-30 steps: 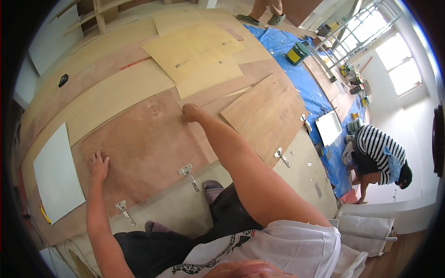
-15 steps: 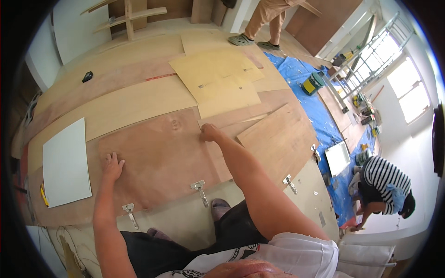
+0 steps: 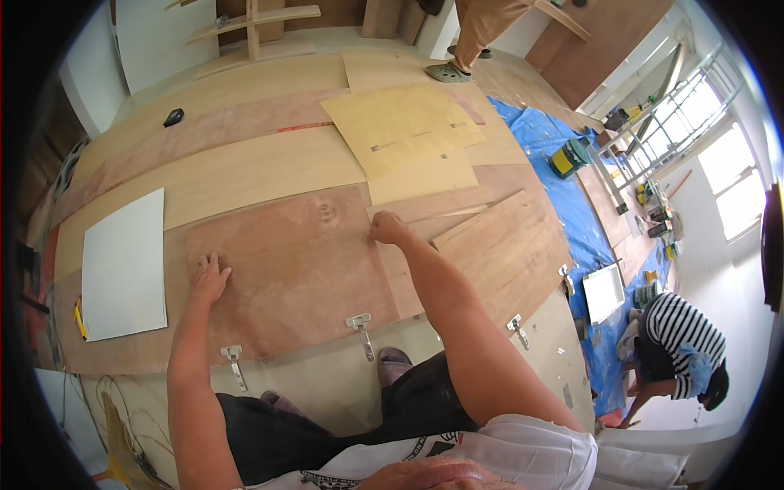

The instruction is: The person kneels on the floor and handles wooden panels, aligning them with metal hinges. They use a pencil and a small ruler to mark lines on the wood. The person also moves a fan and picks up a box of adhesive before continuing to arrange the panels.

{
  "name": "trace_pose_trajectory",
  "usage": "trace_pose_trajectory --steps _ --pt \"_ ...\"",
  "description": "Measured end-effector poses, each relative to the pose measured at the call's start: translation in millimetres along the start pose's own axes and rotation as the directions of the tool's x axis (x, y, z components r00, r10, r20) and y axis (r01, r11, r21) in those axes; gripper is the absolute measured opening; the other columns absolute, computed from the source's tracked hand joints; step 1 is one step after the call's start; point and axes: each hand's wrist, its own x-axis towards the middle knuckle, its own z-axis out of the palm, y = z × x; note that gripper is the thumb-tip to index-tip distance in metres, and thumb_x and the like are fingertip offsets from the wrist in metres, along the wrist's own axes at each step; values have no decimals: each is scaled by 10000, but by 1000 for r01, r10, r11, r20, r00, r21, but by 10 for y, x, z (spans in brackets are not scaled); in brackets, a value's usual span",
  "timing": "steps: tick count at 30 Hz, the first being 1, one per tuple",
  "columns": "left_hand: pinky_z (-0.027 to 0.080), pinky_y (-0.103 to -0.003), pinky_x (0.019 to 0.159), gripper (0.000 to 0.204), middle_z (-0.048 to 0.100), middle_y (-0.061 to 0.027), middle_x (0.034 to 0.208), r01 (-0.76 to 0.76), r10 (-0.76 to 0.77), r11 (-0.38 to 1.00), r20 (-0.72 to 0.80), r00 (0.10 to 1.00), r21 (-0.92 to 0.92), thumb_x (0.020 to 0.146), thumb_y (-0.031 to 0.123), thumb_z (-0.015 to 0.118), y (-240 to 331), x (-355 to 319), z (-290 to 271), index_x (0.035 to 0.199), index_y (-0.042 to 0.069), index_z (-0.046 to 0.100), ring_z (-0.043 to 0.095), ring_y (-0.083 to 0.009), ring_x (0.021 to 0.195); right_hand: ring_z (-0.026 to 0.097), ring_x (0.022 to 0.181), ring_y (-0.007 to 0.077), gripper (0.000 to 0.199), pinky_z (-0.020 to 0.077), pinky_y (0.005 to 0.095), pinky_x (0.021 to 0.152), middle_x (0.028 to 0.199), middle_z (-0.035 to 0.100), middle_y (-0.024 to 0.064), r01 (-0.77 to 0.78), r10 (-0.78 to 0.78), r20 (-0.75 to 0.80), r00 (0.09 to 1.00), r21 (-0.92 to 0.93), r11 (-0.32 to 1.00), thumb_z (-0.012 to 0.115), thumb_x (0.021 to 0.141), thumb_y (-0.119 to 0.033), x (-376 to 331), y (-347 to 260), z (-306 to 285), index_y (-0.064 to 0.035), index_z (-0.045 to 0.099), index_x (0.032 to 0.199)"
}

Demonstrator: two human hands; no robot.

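Observation:
A reddish-brown plywood sheet (image 3: 286, 269) lies in front of me on top of other boards. My left hand (image 3: 211, 279) rests flat near its left end, fingers spread, holding nothing. At the sheet's right end, my right hand (image 3: 390, 229) is closed, fingers curled down against the edge; what they grip, if anything, is hidden. A narrow wood strip (image 3: 453, 211) lies just right of that hand, and a loose plywood piece (image 3: 506, 245) sits at an angle beyond it. Past the right hand is a yellowish thin sheet (image 3: 408, 131).
A white panel (image 3: 124, 265) lies at left beside a yellow-handled tool (image 3: 80, 318). Metal hinges (image 3: 358, 322) hang along the near edge. A black object (image 3: 173, 118) sits far left. A person in brown trousers (image 3: 488, 33) stands behind; another in stripes (image 3: 682, 322) bends by a blue tarp (image 3: 535, 155).
The view has shifted, so the boards appear farther right. Both my hands stay in about the same places on the sheet. The feet of the person in brown trousers have changed position.

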Motion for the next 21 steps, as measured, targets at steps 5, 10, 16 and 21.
trace_pose_trajectory --steps 5,10,16,21 --pt "338 -480 1010 611 306 -230 1377 11 -11 1000 42 999 -2 867 381 530 29 18 -26 1349 72 316 336 -409 1261 625 871 352 231 493 417 768 873 648 225 -26 26 -5 1000 -2 1000 598 685 -191 24 23 36 1 659 798" --pt "331 -484 1017 620 261 -238 1415 20 -20 1000 66 998 4 870 387 525 68 -9 -73 1360 79 303 312 -418 1281 624 864 361 218 493 421 770 859 650 222 -38 39 -22 999 33 999 591 688 -178 -15 39 33 1 660 793" --pt "329 -477 1023 631 252 -227 1425 26 -26 1000 65 998 -3 875 393 512 21 1 -28 1373 77 289 306 -410 1289 622 856 369 221 493 421 773 852 654 213 -37 38 -13 999 15 999 588 691 -178 -8 44 77 0 662 798" --pt "342 -478 1009 618 264 -228 1415 13 -12 999 17 1000 -40 868 384 522 12 -19 -15 1357 63 321 335 -407 1267 637 819 327 203 509 401 727 816 663 189 45 -49 -51 997 -80 996 616 691 -182 5 39 62 0 655 770"
